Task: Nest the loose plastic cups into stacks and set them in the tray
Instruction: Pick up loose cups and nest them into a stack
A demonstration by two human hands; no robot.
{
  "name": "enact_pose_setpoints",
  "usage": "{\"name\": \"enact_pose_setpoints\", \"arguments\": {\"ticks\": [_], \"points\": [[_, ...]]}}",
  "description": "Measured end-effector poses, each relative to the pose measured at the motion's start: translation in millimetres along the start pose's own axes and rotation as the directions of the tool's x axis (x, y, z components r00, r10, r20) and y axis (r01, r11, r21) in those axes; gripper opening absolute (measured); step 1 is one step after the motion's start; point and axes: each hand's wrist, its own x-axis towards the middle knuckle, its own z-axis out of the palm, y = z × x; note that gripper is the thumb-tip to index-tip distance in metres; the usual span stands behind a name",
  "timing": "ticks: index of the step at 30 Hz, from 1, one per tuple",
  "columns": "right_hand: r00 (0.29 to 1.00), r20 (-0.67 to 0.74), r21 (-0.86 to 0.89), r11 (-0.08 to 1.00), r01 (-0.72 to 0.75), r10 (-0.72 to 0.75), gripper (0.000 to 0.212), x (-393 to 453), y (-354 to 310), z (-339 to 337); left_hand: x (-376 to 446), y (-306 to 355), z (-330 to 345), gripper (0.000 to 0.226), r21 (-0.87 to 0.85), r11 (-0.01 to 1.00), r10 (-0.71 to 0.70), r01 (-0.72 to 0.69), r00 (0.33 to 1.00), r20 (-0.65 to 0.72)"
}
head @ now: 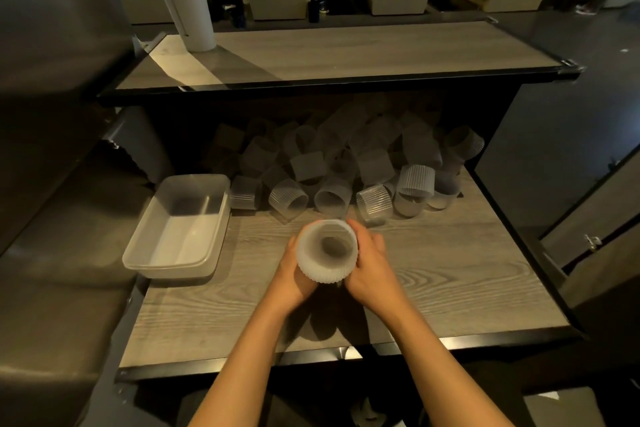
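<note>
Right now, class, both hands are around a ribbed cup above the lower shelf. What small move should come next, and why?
Probably carry the ribbed cup, held between the left hand and right hand, leftward and set it in the tray. The tray holds no cups yet, while the pile of loose cups waits behind. Whether this is already a nested stack is hard to tell.

frosted ribbed plastic cup (327, 251), smooth translucent plastic tray (138, 255), matt grey wood-grain table (450, 274), black glossy edging
</note>
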Motion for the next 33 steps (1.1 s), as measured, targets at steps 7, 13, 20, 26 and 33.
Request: {"name": "enact_pose_setpoints", "arguments": {"ticks": [7, 13, 20, 26, 33], "points": [[0.985, 0.084, -0.064, 0.987, -0.144, 0.149, 0.055, 0.6, -4.6, 0.3, -7.0, -12.5, -0.7, 0.055, 0.099, 0.989, -0.115, 0.113, 0.993, 0.020], [0.999, 0.043, -0.108, 0.994, 0.033, -0.029, 0.053, 12.2, -3.8, -6.8, -4.5, 3.8, -3.6, 0.048, 0.043, 0.996, 0.079, -0.078, 0.997, -0.027], [0.994, 0.073, -0.221, 0.971, 0.091, -0.076, 0.084, 46.1, -1.4, -5.5, 22.8, 6.5, -5.3, 0.053, -0.159, 0.986, 0.048, -0.057, 0.997, -0.060], [0.987, 0.113, -0.227, 0.964, 0.135, -0.111, 0.089, 69.4, 4.1, -4.3, 44.5, -2.0, -8.3, 0.069, -0.127, 0.990, 0.047, -0.056, 0.997, -0.069], [0.976, 0.071, -0.135, 0.968, 0.213, -0.205, 0.076, 78.0, 0.3, -4.6, 66.0, -14.2, -9.5, 0.087, -0.122, 0.990, 0.075, -0.076, 0.997, -0.017]]}}
